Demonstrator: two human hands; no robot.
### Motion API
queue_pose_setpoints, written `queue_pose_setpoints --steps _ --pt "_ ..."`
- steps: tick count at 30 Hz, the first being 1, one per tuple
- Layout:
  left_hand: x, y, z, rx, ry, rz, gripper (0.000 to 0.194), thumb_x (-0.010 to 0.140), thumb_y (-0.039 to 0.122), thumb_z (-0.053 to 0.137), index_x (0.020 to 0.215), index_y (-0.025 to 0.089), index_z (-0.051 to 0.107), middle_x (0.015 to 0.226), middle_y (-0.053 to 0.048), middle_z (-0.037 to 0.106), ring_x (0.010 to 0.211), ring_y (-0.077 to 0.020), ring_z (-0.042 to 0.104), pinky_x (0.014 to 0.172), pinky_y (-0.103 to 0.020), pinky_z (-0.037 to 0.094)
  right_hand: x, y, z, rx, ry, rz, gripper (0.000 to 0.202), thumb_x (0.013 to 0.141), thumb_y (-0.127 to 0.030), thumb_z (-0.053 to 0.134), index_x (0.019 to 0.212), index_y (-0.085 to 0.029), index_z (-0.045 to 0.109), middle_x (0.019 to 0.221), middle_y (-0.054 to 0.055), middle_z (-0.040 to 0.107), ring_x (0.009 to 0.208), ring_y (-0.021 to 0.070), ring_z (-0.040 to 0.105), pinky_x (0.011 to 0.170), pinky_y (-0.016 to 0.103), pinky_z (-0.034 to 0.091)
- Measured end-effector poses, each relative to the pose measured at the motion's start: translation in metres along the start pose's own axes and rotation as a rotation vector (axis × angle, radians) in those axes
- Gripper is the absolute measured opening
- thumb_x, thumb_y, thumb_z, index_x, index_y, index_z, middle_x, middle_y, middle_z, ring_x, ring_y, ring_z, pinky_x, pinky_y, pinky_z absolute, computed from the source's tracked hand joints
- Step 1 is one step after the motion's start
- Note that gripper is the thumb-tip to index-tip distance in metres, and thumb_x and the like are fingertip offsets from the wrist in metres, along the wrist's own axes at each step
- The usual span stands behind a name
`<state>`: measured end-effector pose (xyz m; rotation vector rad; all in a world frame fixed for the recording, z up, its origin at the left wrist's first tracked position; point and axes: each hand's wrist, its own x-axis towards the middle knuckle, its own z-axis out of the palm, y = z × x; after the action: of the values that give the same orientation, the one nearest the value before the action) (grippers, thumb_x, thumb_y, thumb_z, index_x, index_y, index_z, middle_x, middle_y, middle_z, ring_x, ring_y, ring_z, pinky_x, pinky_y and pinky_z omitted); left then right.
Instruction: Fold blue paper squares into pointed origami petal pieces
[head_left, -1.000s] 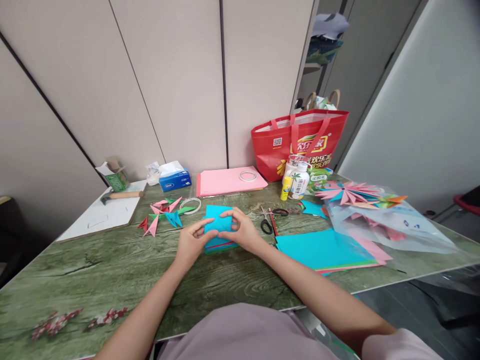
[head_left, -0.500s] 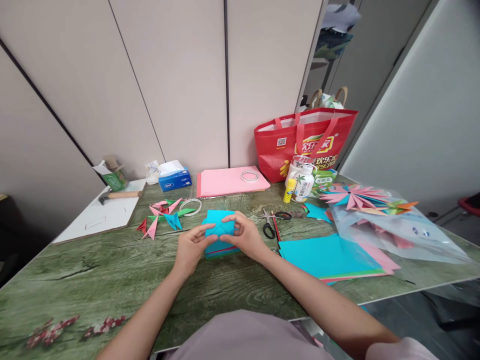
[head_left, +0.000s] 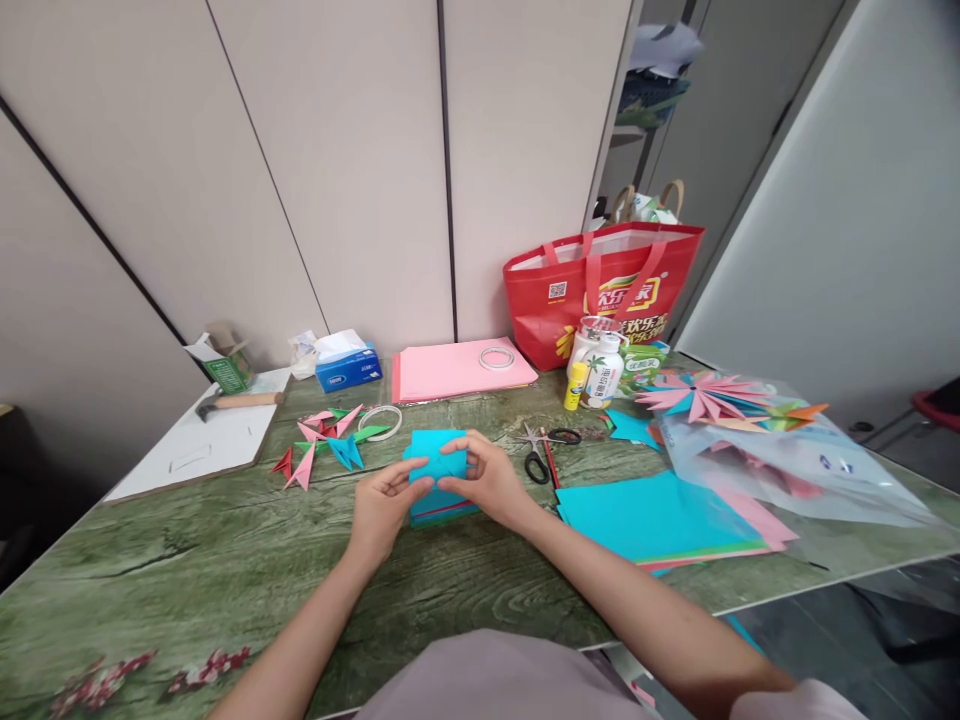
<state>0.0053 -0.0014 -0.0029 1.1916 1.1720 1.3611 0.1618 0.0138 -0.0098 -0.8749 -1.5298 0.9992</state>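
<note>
Between my two hands is a small piece of blue paper [head_left: 441, 462] with a crease across it. My left hand [head_left: 384, 505] pinches its left edge with thumb and fingers. At the right edge, my right hand [head_left: 489, 478] grips it the same way, thumb below and fingers on top. Just under the held sheet lies a stack of small coloured papers [head_left: 442, 515], blue on top with red and green edges; my hands partly cover it. Left of my hands rest several folded paper pieces [head_left: 346, 452] in pink, red, green and blue.
Scissors [head_left: 537, 455] and a red pencil [head_left: 550, 458] lie right of my hands, near large blue sheets [head_left: 660, 515]. Behind stand a yellow glue stick [head_left: 575, 386], a white bottle [head_left: 602, 372] and a red bag [head_left: 540, 300]. A hammer [head_left: 244, 400] lies far left, a tissue box [head_left: 349, 370] behind.
The view has shifted slightly. Both hands still hold the blue paper, which now looks tilted a little differently, its folded lines less plain. Nothing else has moved.
</note>
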Motion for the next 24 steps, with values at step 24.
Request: queue_pose_setpoints --steps 24 --pt "-0.002 0.010 -0.002 -0.181 -0.206 -0.103 0.038 0.055 0.023 0.073 0.092 0.014 0.066 0.077 -0.003 0.065 0.071 -0.0157 0.061 0.077 -0.038 0.050 0.005 0.008 -0.011 -0.058 -0.046 -0.034 0.026 0.060 -0.028 0.069 0.084 -0.019 0.066 0.083 0.003 0.057 0.072 0.0142 0.051 0.059 0.024 0.039"
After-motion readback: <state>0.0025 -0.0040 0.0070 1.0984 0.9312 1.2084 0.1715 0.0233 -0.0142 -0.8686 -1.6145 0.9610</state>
